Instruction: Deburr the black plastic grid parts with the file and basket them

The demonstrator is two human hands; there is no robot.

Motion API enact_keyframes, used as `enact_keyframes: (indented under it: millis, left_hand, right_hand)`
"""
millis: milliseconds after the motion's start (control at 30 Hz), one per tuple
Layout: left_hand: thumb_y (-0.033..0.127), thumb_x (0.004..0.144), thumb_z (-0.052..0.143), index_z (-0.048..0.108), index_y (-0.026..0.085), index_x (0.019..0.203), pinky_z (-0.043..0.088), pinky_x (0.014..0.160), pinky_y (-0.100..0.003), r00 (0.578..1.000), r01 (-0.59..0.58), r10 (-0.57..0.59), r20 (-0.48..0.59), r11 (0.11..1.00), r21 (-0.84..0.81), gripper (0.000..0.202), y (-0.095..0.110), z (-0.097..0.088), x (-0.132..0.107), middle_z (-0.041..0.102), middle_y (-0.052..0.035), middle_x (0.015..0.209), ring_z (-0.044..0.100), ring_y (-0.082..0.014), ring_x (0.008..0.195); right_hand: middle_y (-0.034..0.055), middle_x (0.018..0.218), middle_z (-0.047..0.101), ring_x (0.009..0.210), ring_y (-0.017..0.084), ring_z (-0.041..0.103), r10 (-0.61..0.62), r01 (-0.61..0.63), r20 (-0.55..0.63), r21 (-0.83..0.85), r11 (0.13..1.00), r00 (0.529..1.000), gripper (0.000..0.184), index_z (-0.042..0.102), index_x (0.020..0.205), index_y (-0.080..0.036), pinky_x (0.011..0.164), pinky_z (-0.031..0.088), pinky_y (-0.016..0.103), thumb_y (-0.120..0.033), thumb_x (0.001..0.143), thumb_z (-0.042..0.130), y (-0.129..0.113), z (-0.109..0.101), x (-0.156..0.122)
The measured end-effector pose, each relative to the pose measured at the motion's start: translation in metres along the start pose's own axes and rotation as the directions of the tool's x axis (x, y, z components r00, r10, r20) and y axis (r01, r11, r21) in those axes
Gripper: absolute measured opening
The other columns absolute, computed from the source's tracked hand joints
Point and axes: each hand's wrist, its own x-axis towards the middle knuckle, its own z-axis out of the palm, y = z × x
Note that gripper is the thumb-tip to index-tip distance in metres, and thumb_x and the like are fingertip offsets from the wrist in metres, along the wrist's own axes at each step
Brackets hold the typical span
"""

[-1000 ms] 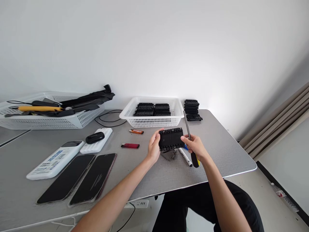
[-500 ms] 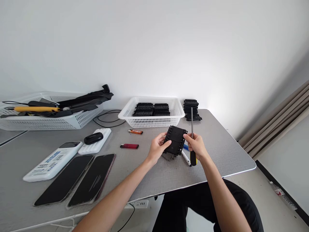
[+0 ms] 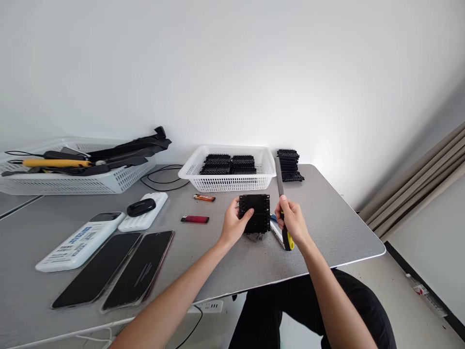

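Observation:
My left hand [image 3: 234,224] grips a black rectangular plastic part [image 3: 255,213] with toothed edges, held upright just above the grey table [image 3: 327,218]. My right hand [image 3: 291,219] is closed round a screwdriver [image 3: 283,207] with a black and yellow handle; its metal shaft points up and away, just right of the part. Under the part lies a small grey cloth [image 3: 256,237], and a white marker [image 3: 278,233] lies beneath my right hand.
A white basket [image 3: 228,182] holds more black parts, with a stack of them [image 3: 289,165] to its right. Two lighters [image 3: 195,219], two phones [image 3: 140,268], a calculator [image 3: 78,240], a white case [image 3: 145,217] and a second basket of tools [image 3: 72,169] lie to the left.
The black part has been turned from lying wide, through a tilt, to standing upright. My right hand has let go of the part and shifted the screwdriver shaft alongside it.

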Motion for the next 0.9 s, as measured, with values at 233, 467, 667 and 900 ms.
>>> enact_keyframes:
  millis: [233,467,667,900]
  left_hand:
    - [0.037,0.072,0.072,0.048,0.02,0.102,0.049,0.061,-0.026,0.997,-0.068,0.068,0.022,0.998,0.01,0.042,-0.001,0.0,-0.002,0.067,-0.0007,0.075,0.066,-0.0175,0.068]
    - [0.036,0.07,0.074,0.051,0.02,0.104,0.048,0.06,-0.026,0.995,-0.095,0.095,0.012,0.995,-0.031,0.044,0.001,0.0,-0.003,0.067,-0.0006,0.073,0.064,-0.0168,0.064]
    - [0.035,0.07,0.073,0.05,0.02,0.103,0.05,0.062,-0.027,0.996,-0.084,0.084,-0.021,0.996,-0.013,0.043,0.004,0.001,-0.004,0.068,-0.0014,0.076,0.065,-0.0175,0.067]
    - [0.038,0.071,0.072,0.048,0.021,0.1,0.05,0.06,-0.027,0.99,-0.09,0.095,-0.099,0.994,0.058,0.041,0.003,0.0,-0.005,0.068,-0.0019,0.075,0.065,-0.0179,0.065]
  right_hand:
    - [-0.0023,0.044,0.044,0.037,0.008,0.037,0.111,-0.052,0.172,-0.315,0.948,0.979,0.053,0.047,0.057,-0.018,0.041,0.029,0.02,-0.057,0.091,0.038,0.001,0.023,-0.013]
    - [-0.0009,0.045,0.048,0.042,0.009,0.043,0.094,-0.032,0.115,-0.451,0.892,0.989,0.052,0.046,0.052,-0.018,0.048,0.033,0.021,-0.049,0.093,0.036,0.002,0.028,-0.014]
    - [0.0001,0.047,0.048,0.046,0.011,0.043,0.055,-0.02,0.051,-0.528,0.849,0.997,0.052,0.044,0.053,-0.019,0.049,0.029,0.023,-0.051,0.093,0.035,0.006,0.025,-0.011]
    - [0.0007,0.049,0.047,0.047,0.012,0.041,0.009,-0.026,-0.031,-0.616,0.787,0.999,0.051,0.04,0.053,-0.019,0.051,0.025,0.026,-0.048,0.094,0.035,0.005,0.016,-0.01]
